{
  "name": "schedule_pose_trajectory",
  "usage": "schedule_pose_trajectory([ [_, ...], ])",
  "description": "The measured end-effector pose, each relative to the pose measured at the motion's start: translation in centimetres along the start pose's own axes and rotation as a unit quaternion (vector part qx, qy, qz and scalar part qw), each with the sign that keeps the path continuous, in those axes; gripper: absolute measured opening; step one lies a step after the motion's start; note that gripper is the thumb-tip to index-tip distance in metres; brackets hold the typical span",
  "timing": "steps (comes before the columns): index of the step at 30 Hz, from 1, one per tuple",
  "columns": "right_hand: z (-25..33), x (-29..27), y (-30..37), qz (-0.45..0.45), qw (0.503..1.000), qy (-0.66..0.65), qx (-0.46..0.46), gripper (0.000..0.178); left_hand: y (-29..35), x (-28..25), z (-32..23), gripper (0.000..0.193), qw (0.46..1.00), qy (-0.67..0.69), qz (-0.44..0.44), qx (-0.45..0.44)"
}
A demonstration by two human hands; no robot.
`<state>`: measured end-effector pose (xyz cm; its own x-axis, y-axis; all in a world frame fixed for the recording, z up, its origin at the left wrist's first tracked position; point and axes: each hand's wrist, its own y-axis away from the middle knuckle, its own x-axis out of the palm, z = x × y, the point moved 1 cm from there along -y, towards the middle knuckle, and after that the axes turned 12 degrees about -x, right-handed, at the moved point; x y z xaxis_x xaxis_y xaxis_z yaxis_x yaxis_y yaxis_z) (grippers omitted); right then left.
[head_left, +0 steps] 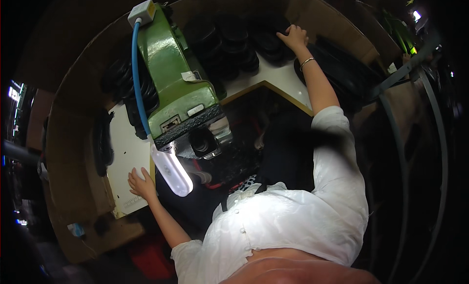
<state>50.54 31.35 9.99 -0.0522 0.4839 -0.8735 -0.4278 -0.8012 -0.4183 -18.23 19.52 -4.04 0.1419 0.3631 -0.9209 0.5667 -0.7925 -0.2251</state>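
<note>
My left hand (pixel 141 185) rests on the left part of the white tabletop (pixel 128 157), its fingers spread and nothing in it. Far to the right, my right hand (pixel 295 38) reaches the stacked black sole-shaped pieces (pixel 268 37), its thumb and fingers apart. It is at the edge of the stack, and I see no piece lifted in it. Between my arms stands a green machine head (pixel 176 84), which looks like an industrial sewing machine. A lit white lamp (pixel 172 172) hangs from its front end. Its working parts below are dark and partly hidden.
Cardboard walls (pixel 73 103) ring the tabletop. More black pieces (pixel 103 142) lean at the left, and others (pixel 337 64) lie at the right. A blue cable (pixel 136 79) runs along the machine from a white box (pixel 142 12). Metal rails (pixel 410 69) stand at the right.
</note>
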Motion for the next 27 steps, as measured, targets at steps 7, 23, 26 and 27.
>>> schedule_pose_trajectory([
  [7,-1.2,-3.2,-0.6,0.058,0.998,-0.017,0.029,0.052,-0.2,0.8,0.4,0.037,0.990,0.114,-0.045,0.068],
  [23,12.8,0.2,34.3,0.270,0.590,-0.761,0.011,0.069,19.9,-5.4,-17.7,0.042,0.806,0.372,0.347,0.303],
  [26,8.1,1.8,32.3,0.209,0.471,-0.857,-0.019,0.055,18.9,-7.5,-16.9,0.031,0.728,0.442,0.481,0.206],
  [27,7.5,1.9,31.5,0.153,0.463,-0.872,0.034,0.048,18.8,-7.9,-16.7,0.029,0.742,0.430,0.477,0.191],
])
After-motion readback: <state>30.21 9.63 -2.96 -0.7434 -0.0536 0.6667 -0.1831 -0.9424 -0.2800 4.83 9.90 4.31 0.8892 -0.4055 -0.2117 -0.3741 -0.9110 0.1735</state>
